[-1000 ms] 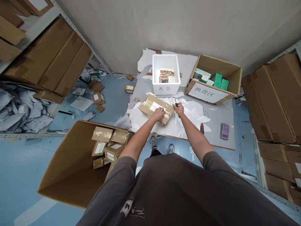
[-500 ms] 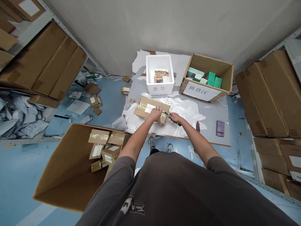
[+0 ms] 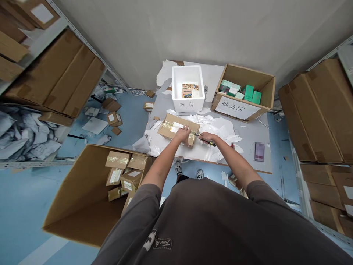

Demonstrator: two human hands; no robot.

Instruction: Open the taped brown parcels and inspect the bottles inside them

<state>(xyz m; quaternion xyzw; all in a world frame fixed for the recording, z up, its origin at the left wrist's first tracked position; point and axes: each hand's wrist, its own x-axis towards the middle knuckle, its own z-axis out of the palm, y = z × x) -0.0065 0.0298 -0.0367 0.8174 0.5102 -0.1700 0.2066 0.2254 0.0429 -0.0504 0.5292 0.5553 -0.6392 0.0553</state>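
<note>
A brown cardboard box (image 3: pixel 171 124) with yellowish tape and a white label lies on the table, on scattered white paper. My left hand (image 3: pixel 183 134) rests on the top of the box near its right part, fingers bent over it. At the box's right end, my right hand (image 3: pixel 206 137) is closed around a yellow and black cutter (image 3: pixel 212 143). The cutter's front end meets the taped right edge of the box; whether the blade is in the tape is too small to tell.
Behind the box stand a white foam box (image 3: pixel 188 105) and an open carton (image 3: pixel 237 109) of green boxes. A large carton (image 3: pixel 74 195) with small parcels stands at lower left. Loaded shelves flank both sides. A pixelated purple item (image 3: pixel 259 152) lies at the table's right.
My right hand with the cutter has shifted slightly to the right, and the cutter lies flatter. My left hand stays on the box. The whole view has shifted a little.
</note>
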